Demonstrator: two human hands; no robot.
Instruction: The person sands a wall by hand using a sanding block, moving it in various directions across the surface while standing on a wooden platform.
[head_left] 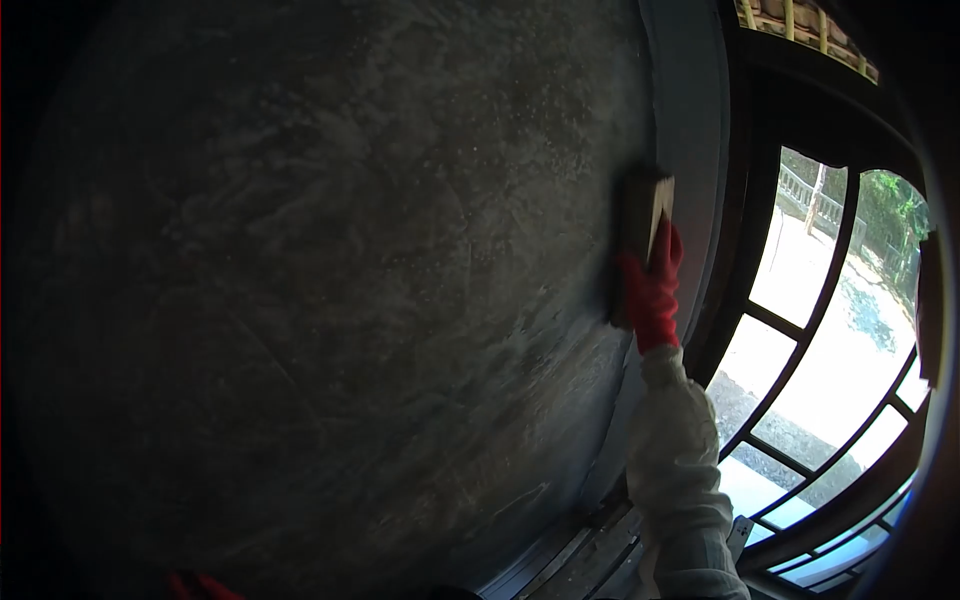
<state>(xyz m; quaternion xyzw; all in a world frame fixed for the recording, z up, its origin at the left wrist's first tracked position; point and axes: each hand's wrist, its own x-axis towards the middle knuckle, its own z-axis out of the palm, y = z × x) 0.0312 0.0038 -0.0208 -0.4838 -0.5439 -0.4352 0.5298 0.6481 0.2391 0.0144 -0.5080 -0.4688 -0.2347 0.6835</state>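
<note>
My right hand [652,290] is in a red glove, and it is wrapped tight around a block [640,235]. The block looks like wood, dark on one side and pale on its edge. I hold it flat against the wall [330,290], up near the wall's right side. My white sleeve [680,460] runs down from the glove to the bottom of the view.

The wall is big and dark grey. It fills most of what I see. It is not smooth in colour — it has pale swirls, streaks and tiny light specks all over it, like something was rubbed on it. The left part is very dark, so I cannot tell much there.

Just to the right of the block, the wall ends at a plain grey-blue edge [695,150]. Next to that is a window [830,330] with a dark frame and dark bars that cross it. Bright light comes in. Outside I see pale ground, a low fence and some green trees.

Down low, at the foot of the wall, there are some long flat metal strips [590,555].

At the very bottom left there is a small bit of red [200,585] — it may be my left hand in its glove, but I cannot tell if it is open or closed.
</note>
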